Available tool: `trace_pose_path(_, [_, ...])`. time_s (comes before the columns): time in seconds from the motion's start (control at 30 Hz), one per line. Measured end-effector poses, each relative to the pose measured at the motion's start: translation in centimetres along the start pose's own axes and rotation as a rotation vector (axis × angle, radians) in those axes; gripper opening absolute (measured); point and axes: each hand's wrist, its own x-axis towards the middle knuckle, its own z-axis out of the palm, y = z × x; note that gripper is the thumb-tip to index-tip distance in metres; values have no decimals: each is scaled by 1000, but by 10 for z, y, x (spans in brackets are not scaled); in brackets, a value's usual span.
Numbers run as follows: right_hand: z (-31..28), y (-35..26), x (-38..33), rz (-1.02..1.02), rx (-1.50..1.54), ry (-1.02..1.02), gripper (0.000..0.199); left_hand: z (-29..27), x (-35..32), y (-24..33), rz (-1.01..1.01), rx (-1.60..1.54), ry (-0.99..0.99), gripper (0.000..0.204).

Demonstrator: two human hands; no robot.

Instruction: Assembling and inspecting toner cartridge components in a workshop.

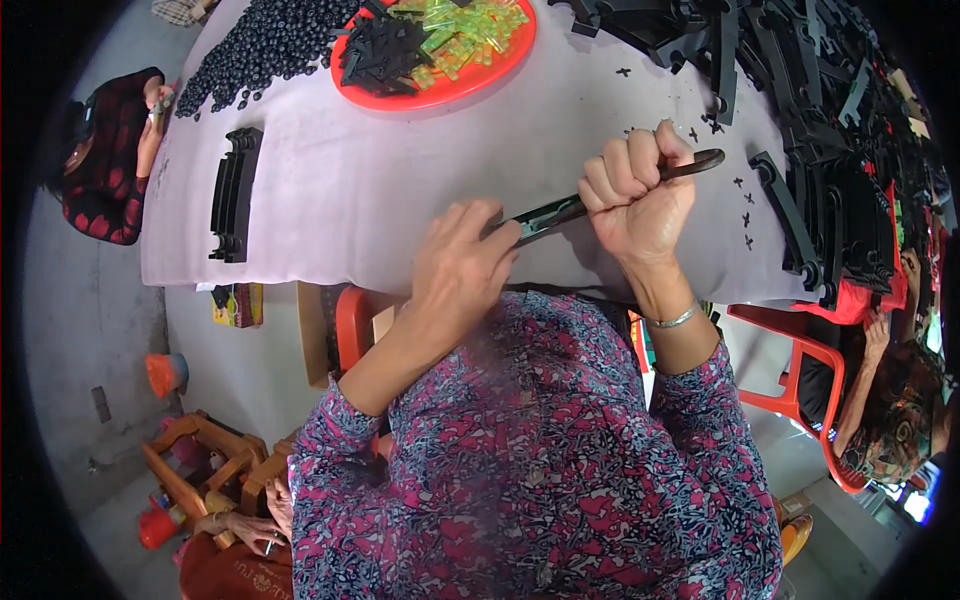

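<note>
Strip [548, 217], one, slim, glossy and curve-ended, is gripped by your curled left hand [460, 262] and tightly closed right hand [640, 205]; one oval red tray [432, 101] lies beyond.

Both arms are bent at the elbow and reach forward in front of the torso [560, 450], bare beyond the patterned sleeves [705, 400]. The left forearm [395, 365] slants up and inward, ending in the left hand [462, 260], its back turned upward and its fingers bent toward the right, the tips partly hidden. The right forearm [680, 340] rises more steeply, the inner side of the wrist [652, 280] facing the camera. The right hand [643, 200] sits farther forward, fingers curled in a tight grip, thumb [674, 142] pointing upward. The hands are apart.
</note>
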Motion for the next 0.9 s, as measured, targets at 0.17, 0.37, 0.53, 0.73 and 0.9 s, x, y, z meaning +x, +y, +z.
trace_pose_path(0.17, [-2, 3, 2, -18, -22, 24, 53, 9, -2, -1, -42, -13, 1, 28])
trace_pose_path(0.37, [-5, 7, 3, -7, -24, 25, 53, 13, -6, -5, -23, -38, 62, 26])
trace_pose_path(0.53, [-5, 9, 3, -1, -27, 37, 53, 12, -5, -2, -59, -39, 35, 26])
trace_pose_path(0.73, [-7, 11, 4, 0, -24, 25, 53, 13, -5, -2, -59, -46, 41, 26])
trace_pose_path(0.9, [-7, 12, 5, 9, -31, 12, 53, 18, -6, -5, -35, -75, 67, 27])
